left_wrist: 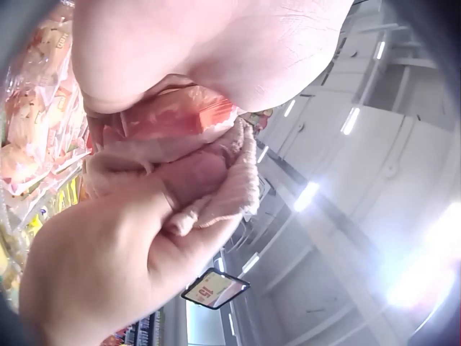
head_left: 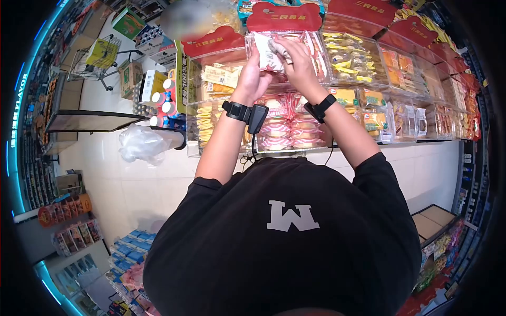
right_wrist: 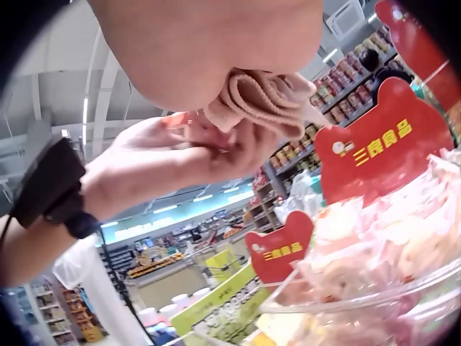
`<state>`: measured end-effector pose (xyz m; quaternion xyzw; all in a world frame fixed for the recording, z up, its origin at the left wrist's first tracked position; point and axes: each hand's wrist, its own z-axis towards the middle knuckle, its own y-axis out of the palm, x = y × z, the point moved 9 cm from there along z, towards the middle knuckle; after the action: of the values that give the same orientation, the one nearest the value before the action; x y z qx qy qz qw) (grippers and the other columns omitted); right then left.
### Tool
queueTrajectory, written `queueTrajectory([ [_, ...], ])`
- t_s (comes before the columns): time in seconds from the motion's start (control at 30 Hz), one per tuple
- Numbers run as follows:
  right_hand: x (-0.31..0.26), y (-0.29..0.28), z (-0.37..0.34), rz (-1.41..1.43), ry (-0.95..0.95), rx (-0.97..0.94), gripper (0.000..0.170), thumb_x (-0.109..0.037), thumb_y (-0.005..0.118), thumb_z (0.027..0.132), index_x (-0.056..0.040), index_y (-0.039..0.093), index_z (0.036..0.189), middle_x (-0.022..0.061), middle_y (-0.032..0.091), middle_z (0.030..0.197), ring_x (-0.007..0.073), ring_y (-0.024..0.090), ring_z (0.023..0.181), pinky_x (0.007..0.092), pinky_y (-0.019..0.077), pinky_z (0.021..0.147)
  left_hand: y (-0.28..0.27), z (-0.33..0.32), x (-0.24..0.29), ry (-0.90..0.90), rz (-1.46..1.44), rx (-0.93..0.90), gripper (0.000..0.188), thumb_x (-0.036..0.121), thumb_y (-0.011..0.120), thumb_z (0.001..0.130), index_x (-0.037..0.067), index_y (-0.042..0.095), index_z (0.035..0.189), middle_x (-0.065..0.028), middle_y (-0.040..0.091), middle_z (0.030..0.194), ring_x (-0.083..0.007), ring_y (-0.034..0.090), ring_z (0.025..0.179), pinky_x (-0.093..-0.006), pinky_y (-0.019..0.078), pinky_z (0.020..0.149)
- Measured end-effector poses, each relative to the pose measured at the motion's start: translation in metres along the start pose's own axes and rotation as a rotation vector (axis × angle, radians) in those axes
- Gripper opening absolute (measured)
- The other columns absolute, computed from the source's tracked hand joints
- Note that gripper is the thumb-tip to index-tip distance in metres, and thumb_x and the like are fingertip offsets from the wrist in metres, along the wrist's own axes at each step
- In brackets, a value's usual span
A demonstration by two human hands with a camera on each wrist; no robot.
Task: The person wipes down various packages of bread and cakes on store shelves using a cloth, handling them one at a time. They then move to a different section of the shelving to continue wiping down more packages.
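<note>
My left hand [head_left: 254, 81] grips a packaged snack [head_left: 265, 52] in a white and red wrapper, its printed white side facing up in the head view. Reddish wrapper [left_wrist: 169, 119] shows under that palm in the left wrist view. The right hand [head_left: 299, 66] holds a folded pinkish cloth [right_wrist: 263, 104] bunched between fingers and thumb. Cloth and fingers lie against the pack, covering its right part. Both hands are above a clear bin [head_left: 327, 79] of similar pink-wrapped packs, below a red sign [head_left: 284, 19].
Clear bins of yellow packs [head_left: 348, 58] and other wrapped snacks continue to the right. Another red sign [head_left: 213, 41] stands at left. Bottles with red and white caps [head_left: 168, 108] and a plastic bag [head_left: 142, 145] are left of the stand. Farther off is a shopping cart [head_left: 95, 60].
</note>
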<state>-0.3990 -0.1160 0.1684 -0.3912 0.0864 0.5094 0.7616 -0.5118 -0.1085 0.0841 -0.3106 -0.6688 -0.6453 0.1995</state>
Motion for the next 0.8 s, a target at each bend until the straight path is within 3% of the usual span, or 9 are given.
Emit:
queueTrajectory([
  [0.2,-0.029,0.010,-0.010,-0.096,-0.277,-0.179,0.047,-0.006,0.072,0.080,-0.0085,0.059,0.124,0.0125,0.064,0.117,0.0358,0.056,0.109,0.0444,0.0470,0.094,-0.018,0.017,0.007,0.007,0.053,0.072,0.050,0.044,0.024,0.107,0.009,0.048,0.133,-0.0119,0.058,0.129,-0.0247,0.057,0.118,-0.0435,0.0489,0.097],
  [0.33,0.000,0.007,-0.001,0.024,-0.088,-0.155,0.049,-0.015,0.079,0.076,-0.0087,0.060,0.121,0.0127,0.064,0.114,0.0341,0.057,0.108,0.0441,0.0474,0.093,-0.002,0.013,0.010,0.047,0.000,0.083,0.051,0.046,0.023,0.107,0.008,0.043,0.135,-0.0119,0.056,0.130,-0.0277,0.055,0.119,-0.0476,0.0480,0.097],
  [0.47,0.027,0.000,0.009,-0.060,-0.035,-0.136,0.048,-0.017,0.081,0.074,-0.0072,0.061,0.117,0.0130,0.066,0.109,0.0310,0.061,0.105,0.0394,0.0502,0.089,-0.009,0.028,-0.019,-0.157,0.135,-0.045,0.049,0.049,0.026,0.106,0.012,0.044,0.134,-0.0095,0.055,0.129,-0.0214,0.054,0.118,-0.0438,0.0453,0.100],
  [0.53,0.050,0.006,0.008,0.195,0.270,-0.334,0.048,-0.018,0.080,0.078,-0.0071,0.060,0.121,0.0118,0.068,0.107,0.0245,0.065,0.100,0.0363,0.0515,0.087,-0.026,0.029,-0.005,-0.194,0.259,-0.059,0.051,0.048,0.044,0.103,0.009,0.045,0.136,-0.0092,0.054,0.131,-0.0237,0.052,0.123,-0.0439,0.0442,0.101],
  [0.57,0.054,0.003,0.008,0.198,0.267,-0.332,0.048,-0.018,0.080,0.078,-0.0071,0.060,0.121,0.0118,0.068,0.107,0.0245,0.065,0.100,0.0363,0.0515,0.087,-0.032,0.029,-0.004,-0.192,0.263,-0.059,0.051,0.048,0.044,0.103,0.009,0.045,0.136,-0.0092,0.054,0.131,-0.0237,0.052,0.123,-0.0439,0.0442,0.101],
  [0.63,0.080,0.013,-0.008,0.375,0.527,-0.482,0.048,-0.018,0.079,0.081,-0.0072,0.059,0.123,0.0095,0.068,0.106,0.0175,0.065,0.095,0.0333,0.0520,0.085,-0.025,0.009,0.065,0.681,1.156,0.224,0.049,0.040,0.068,0.091,0.006,0.057,0.124,-0.0108,0.059,0.124,-0.0298,0.052,0.122,-0.0433,0.0451,0.097],
  [0.67,0.089,0.015,-0.012,0.374,0.528,-0.480,0.048,-0.018,0.079,0.081,-0.0072,0.059,0.123,0.0095,0.068,0.106,0.0175,0.065,0.095,0.0333,0.0520,0.085,-0.033,0.007,0.071,0.680,1.155,0.222,0.049,0.040,0.068,0.091,0.006,0.057,0.124,-0.0108,0.059,0.124,-0.0298,0.052,0.122,-0.0433,0.0451,0.097],
  [0.73,0.092,0.029,-0.020,0.477,0.357,-0.493,0.050,-0.018,0.080,0.080,-0.0066,0.058,0.124,0.0069,0.068,0.103,0.0146,0.065,0.092,0.0324,0.0525,0.082,0.011,-0.011,0.059,0.753,1.863,-0.239,0.069,0.033,0.081,0.075,0.009,0.054,0.133,-0.0098,0.060,0.130,-0.0327,0.052,0.125,-0.0437,0.0443,0.097],
  [0.8,0.107,0.049,-0.036,0.500,0.468,-0.573,0.050,-0.019,0.080,0.079,-0.0046,0.058,0.122,0.0096,0.070,0.101,0.0177,0.066,0.088,0.0328,0.0528,0.079,0.006,-0.007,0.053,0.612,1.804,-0.263,0.064,0.030,0.081,0.072,0.012,0.058,0.129,-0.0095,0.062,0.123,-0.0318,0.057,0.116,-0.0443,0.0453,0.095],
])
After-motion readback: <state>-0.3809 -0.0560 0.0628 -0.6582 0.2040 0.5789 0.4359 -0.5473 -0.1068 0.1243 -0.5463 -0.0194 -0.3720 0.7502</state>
